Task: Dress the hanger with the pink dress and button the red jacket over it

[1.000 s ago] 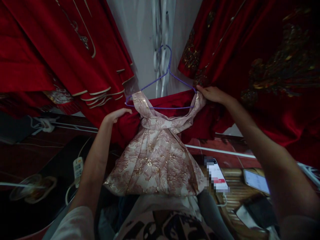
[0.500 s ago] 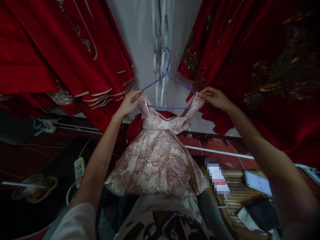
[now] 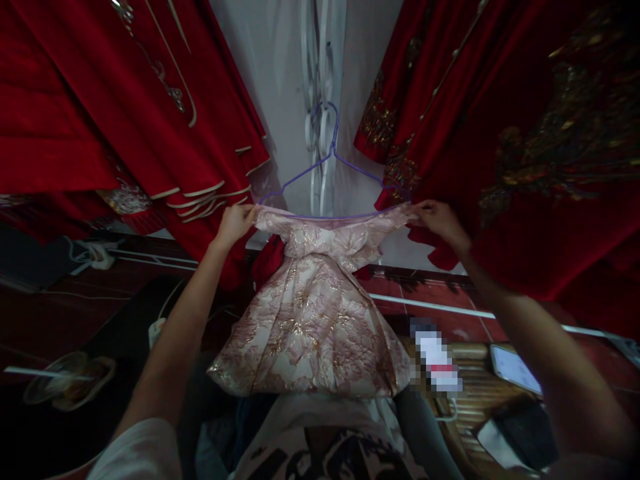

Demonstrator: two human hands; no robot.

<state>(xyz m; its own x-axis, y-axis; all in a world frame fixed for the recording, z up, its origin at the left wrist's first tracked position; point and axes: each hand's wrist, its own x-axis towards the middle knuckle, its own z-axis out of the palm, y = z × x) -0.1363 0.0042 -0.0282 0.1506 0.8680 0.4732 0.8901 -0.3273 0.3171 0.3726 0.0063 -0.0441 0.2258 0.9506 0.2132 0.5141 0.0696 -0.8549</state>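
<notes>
A small pink and gold brocade dress (image 3: 320, 320) hangs in front of me, its wide skirt reaching down to my lap. Behind its neckline is a purple hanger (image 3: 333, 150), hook upward, with the lower bar running across the top of the dress. My left hand (image 3: 237, 223) pinches the left shoulder strap near that end of the hanger. On the other side, the right strap is pinched between the fingers of my right hand (image 3: 440, 220). Both straps are drawn outward, and the neckline lies almost straight.
Red embroidered garments hang at left (image 3: 200, 133) and right (image 3: 525, 167). Behind the hanger are white metal bars (image 3: 315, 73). A bamboo surface (image 3: 465, 387) at lower right bears a phone (image 3: 517, 369) and a dark pouch (image 3: 527, 430). A plastic cup (image 3: 65, 379) lies at lower left.
My hands have moved apart and slightly down, pulling the straps outward. The neckline went from a deep V to nearly straight, and the hanger's ends now reach the straps' outer ends.
</notes>
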